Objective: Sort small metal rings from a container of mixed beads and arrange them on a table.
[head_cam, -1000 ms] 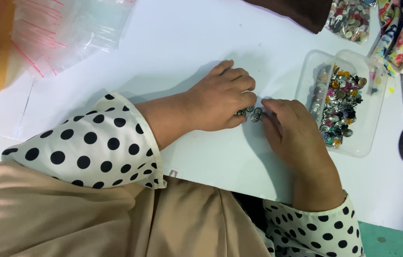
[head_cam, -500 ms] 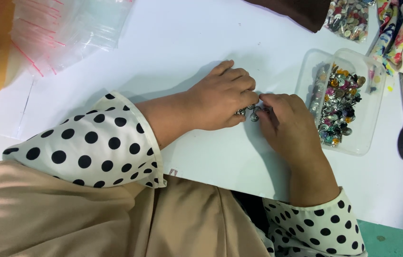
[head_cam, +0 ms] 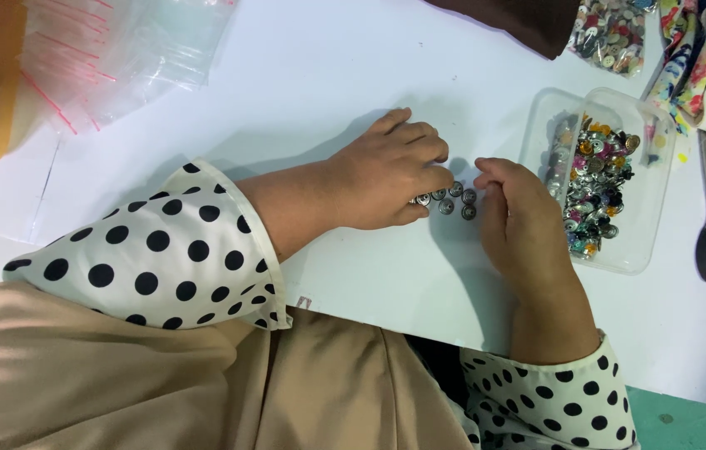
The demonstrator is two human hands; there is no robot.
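Small buttons (head_cam: 451,200) between hands, clear tray (head_cam: 625,250) just right

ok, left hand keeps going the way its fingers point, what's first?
The left hand points right, so first the small round metal buttons at its fingertips, then the right hand just beyond.

The person's left hand (head_cam: 386,171) lies knuckles up on the white surface, fingers curled inward and bunched at the tips, the thumb tucked beneath them — the wrist bends slightly as the forearm runs back to the lower left, where a wide white cuff with black dots hangs off it. The right hand (head_cam: 520,221) rests on its outer edge just beside the left, fingers loosely curled toward the palm, fingertips facing the other hand's — a small gap between the two. Its forearm comes straight up from the bottom edge in a matching dotted sleeve.
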